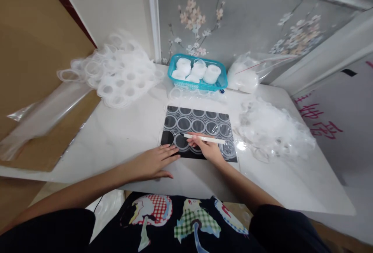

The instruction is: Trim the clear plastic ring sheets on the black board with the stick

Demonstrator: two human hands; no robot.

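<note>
A black sheet (201,152) with rows of pale rings, seemingly under clear plastic, lies on the white table in the head view. My left hand (157,162) rests flat with fingers spread, its fingertips on the sheet's lower left corner. Pinched in my right hand (208,148) is a thin off-white stick (210,139), like a pen or craft tool. It lies nearly level over the sheet's front rows, its dark tip near a ring left of centre. Part of the front row is hidden under my right hand.
Behind the sheet stands a blue plastic basket (198,84) with several rolls of white rings (212,74). A heap of ring-cut plastic sheets (125,74) is at the left, another clear plastic pile (276,132) at the right. A filled zip bag (244,76) leans by the wall.
</note>
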